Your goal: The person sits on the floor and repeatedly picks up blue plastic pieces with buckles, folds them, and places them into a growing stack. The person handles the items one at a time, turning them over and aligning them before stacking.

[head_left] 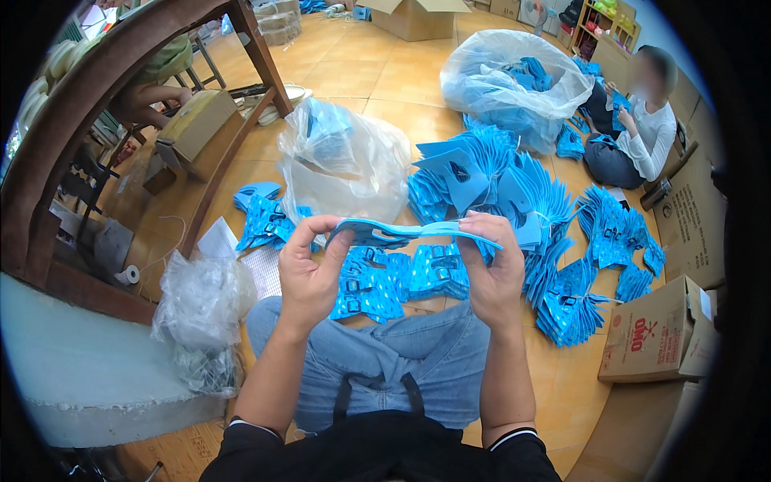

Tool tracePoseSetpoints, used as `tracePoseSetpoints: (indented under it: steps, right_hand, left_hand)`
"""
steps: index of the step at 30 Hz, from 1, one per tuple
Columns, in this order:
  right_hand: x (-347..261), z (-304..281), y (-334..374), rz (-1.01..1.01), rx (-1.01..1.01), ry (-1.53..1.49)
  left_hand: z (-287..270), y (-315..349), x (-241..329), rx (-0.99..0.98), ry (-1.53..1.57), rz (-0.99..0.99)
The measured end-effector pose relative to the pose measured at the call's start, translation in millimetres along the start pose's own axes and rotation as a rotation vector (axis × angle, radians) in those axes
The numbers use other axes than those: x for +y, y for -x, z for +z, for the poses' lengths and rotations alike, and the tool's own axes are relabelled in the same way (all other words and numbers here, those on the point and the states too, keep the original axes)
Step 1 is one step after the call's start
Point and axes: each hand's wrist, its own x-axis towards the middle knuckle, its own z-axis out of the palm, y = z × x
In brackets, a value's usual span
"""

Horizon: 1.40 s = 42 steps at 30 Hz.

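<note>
In front of me, above my lap, a thin blue cut-out piece [384,231] of flexible sheet is stretched level between both hands. My left hand [312,269] pinches one end, thumb underneath and fingers on top. The other end sits in the grip of my right hand [492,265]. Whether it is one layer or several, I cannot tell. Below and beyond it on the floor lie patterned blue stacks [365,289] with dark-edged openings. A large fanned heap of plain blue pieces [474,173] rises just past my right hand.
A clear plastic bag [345,165] stands beyond my left hand, a bigger bag of blue pieces [514,80] farther right. Crumpled plastic [205,305] lies left, beside a wooden frame [96,293]. Cardboard boxes [654,337] line the right. Another person [638,128] sits far right holding a blue piece.
</note>
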Motion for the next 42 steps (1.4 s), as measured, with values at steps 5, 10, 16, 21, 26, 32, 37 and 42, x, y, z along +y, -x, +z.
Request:
tracePoseSetpoints:
  steps: [5,10,16,21,26,32,37,42]
  right_hand:
    - [1,-2,1,-0.035,0.006,0.035]
    - [-5,-6,9,0.436,-0.077,-0.132]
    - [3,-9,17,0.892,0.078,-0.896]
    - [12,-21,19,1.010,0.023,-1.414]
    - [4,-19,22,0.973,0.057,-1.397]
    - [0,-18,18,0.949,0.053,-1.390]
    - [-6,-19,15,0.957,0.073,-1.222]
    - [-7,-19,14,0.692,0.090,-0.673]
  left_hand:
    - [2,0,1,-0.009,-0.005,0.022]
    - [4,-2,1,0.050,0.231,-0.130]
    - [-9,1,3,-0.116,0.740,-0.593]
    - [-17,5,-2,-0.248,1.117,-0.618]
    - [-21,5,-7,-0.233,1.164,-0.621]
    - [-22,7,-9,-0.248,1.186,-0.609]
    - [-20,5,-3,-0.242,1.111,-0.610]
    - [-21,3,2,-0.281,0.657,-0.587]
